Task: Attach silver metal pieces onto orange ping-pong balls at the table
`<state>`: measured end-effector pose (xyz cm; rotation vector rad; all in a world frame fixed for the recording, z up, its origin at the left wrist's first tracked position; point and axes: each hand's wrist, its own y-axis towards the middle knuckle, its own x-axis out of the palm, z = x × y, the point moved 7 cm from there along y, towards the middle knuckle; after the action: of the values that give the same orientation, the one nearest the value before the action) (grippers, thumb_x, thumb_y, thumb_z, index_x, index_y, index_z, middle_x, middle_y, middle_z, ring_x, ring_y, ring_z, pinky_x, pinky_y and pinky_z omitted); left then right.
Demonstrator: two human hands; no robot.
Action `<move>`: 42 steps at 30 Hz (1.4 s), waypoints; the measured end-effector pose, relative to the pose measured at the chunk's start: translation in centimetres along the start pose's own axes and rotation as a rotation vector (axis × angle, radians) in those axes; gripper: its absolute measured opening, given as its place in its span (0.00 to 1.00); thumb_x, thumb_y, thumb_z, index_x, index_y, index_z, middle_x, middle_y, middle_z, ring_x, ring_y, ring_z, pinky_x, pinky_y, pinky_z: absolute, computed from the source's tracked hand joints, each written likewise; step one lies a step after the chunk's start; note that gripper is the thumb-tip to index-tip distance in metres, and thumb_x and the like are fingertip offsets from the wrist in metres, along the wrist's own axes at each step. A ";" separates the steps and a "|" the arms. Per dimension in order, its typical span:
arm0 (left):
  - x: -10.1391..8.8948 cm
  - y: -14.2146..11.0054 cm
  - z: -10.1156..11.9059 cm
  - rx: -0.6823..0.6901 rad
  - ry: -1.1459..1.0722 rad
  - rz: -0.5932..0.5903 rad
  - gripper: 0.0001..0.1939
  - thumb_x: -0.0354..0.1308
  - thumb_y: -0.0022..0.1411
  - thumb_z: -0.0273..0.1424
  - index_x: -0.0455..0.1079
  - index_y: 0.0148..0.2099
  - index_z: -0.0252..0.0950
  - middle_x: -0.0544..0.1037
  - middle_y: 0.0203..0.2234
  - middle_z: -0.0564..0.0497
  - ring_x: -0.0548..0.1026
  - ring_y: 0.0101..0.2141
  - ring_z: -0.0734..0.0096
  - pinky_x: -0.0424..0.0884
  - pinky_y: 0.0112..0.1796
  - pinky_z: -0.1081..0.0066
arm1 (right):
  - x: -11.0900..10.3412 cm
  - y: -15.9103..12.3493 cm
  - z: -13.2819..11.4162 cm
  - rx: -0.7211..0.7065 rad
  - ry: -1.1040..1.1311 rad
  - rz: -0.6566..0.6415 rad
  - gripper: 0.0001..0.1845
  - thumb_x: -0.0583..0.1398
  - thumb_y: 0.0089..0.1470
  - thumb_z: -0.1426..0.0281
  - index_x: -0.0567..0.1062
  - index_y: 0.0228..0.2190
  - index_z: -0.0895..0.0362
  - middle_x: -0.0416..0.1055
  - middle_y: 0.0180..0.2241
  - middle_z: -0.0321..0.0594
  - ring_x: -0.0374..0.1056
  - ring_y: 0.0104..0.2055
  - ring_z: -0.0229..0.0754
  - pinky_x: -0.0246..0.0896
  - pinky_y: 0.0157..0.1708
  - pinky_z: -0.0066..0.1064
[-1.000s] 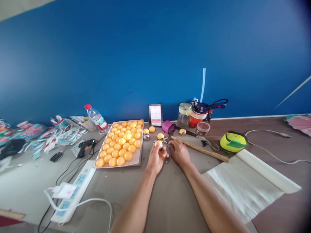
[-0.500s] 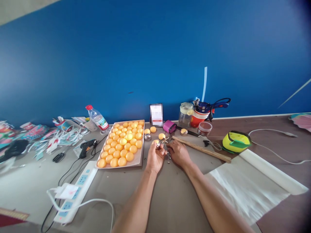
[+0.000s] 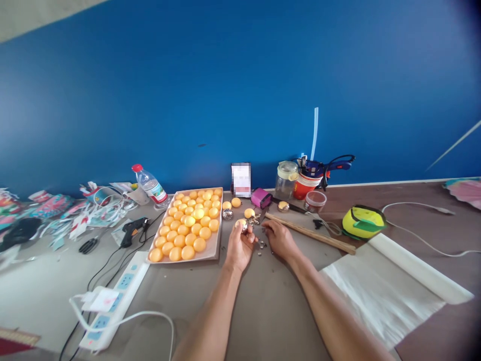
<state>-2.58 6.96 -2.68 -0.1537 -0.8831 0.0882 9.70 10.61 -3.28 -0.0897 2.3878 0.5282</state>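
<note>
near the middle of the frame, the left hand (image 3: 240, 249) holds one orange ball (image 3: 241, 223) with shiny silver bits on it. its fingers are bent and pinch the ball, which sits up at the fingertips. just to the right, the right hand (image 3: 281, 240) is low over the gray desk (image 3: 195, 306), with its fingers curled and pointing at the other hand. it is too small to tell if those fingers pinch anything.

a little pile of silver bits (image 3: 254, 219) is just above the gap between the hands, and a few loose bits (image 3: 262, 245) lie in that gap. a plain orange ball (image 3: 249, 213) is by the pile. a silver-covered ball (image 3: 227, 214) is a bit to the left, near two more orange balls. another ball (image 3: 283, 205) with some silver on it is above the right hand.

left of the middle, a shallow box (image 3: 214, 246) has lots of orange balls in rows. a long wooden stick (image 3: 313, 234) slants down to the right from near the right hand. a white sheet (image 3: 383, 293), part rolled up, is at the lower right. a white power strip (image 3: 130, 276) is at the lower left. a tall blue wall (image 3: 225, 90) fills the top.
</note>
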 end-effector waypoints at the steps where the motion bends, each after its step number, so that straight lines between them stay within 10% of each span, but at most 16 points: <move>1: 0.0 0.0 0.0 -0.003 -0.001 0.002 0.16 0.63 0.52 0.40 0.64 0.36 0.36 0.68 0.24 0.57 0.61 0.18 0.82 0.63 0.28 0.74 | -0.2 0.0 0.2 0.002 0.012 0.028 0.14 0.51 0.51 0.79 0.75 0.34 0.58 0.73 0.35 0.43 0.68 0.39 0.42 0.60 0.41 0.30; 26: -0.1 -0.1 -0.6 -0.050 -0.077 -0.018 0.13 0.58 0.56 0.42 0.65 0.35 0.37 0.70 0.24 0.55 0.62 0.19 0.80 0.64 0.29 0.72 | -0.4 -0.3 0.4 0.111 -0.319 -0.105 0.10 0.53 0.52 0.76 0.74 0.29 0.57 0.72 0.33 0.46 0.68 0.38 0.44 0.56 0.39 0.31; 33: -0.1 0.1 -0.7 -0.066 -0.073 -0.023 0.15 0.58 0.56 0.43 0.64 0.32 0.36 0.70 0.23 0.54 0.62 0.18 0.79 0.65 0.28 0.71 | -1.1 0.1 1.4 0.230 0.369 0.119 0.06 0.56 0.47 0.70 0.73 0.29 0.56 0.71 0.28 0.40 0.66 0.31 0.41 0.58 0.33 0.32; 38: 0.4 -0.1 -1.3 -0.088 -0.014 -0.058 0.18 0.57 0.56 0.45 0.62 0.29 0.35 0.69 0.22 0.54 0.64 0.18 0.78 0.65 0.27 0.71 | -0.1 -0.1 0.7 0.483 1.127 0.075 0.15 0.66 0.36 0.64 0.73 0.29 0.56 0.64 0.20 0.30 0.59 0.21 0.33 0.54 0.24 0.27; 42: 1.0 -0.5 -1.7 -0.118 0.039 -0.092 0.19 0.59 0.54 0.46 0.64 0.33 0.34 0.69 0.22 0.54 0.65 0.19 0.78 0.66 0.27 0.71 | -0.4 -0.3 -0.5 0.519 1.305 0.050 0.18 0.70 0.32 0.65 0.73 0.28 0.56 0.64 0.21 0.30 0.58 0.21 0.31 0.54 0.22 0.26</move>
<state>-0.63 6.44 -2.83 -0.2238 -0.8558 -0.0525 9.71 10.12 -2.78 -0.1775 3.7084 -0.3000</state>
